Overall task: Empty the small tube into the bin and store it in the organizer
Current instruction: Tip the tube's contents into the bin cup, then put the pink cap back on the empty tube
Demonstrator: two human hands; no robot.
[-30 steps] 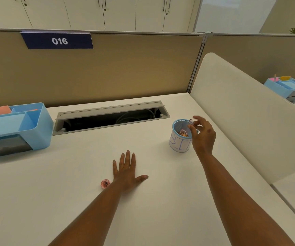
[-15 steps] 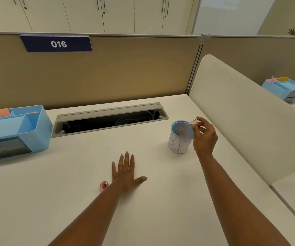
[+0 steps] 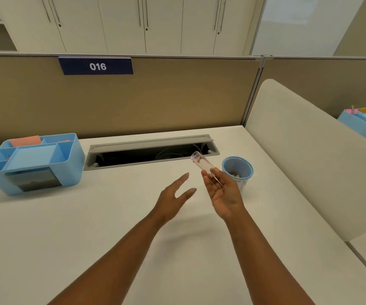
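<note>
Right hand [image 3: 223, 192]: pinches the clear tube [image 3: 201, 162], apparently emptied.
Left hand [image 3: 174, 194]: spread, empty.
Bin [image 3: 237, 170]: holds scraps.
Remaining: organizer [image 3: 32, 161].

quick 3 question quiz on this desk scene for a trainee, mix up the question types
1. True or false: the small tube is held by the left hand.
2. Which holds small bits inside? A) bin B) cable tray
3. Fill in: the blue organizer sits at the desk's ____ side.

Key: 1 false, the right hand has it in its grip; 2 A; 3 left.
</note>
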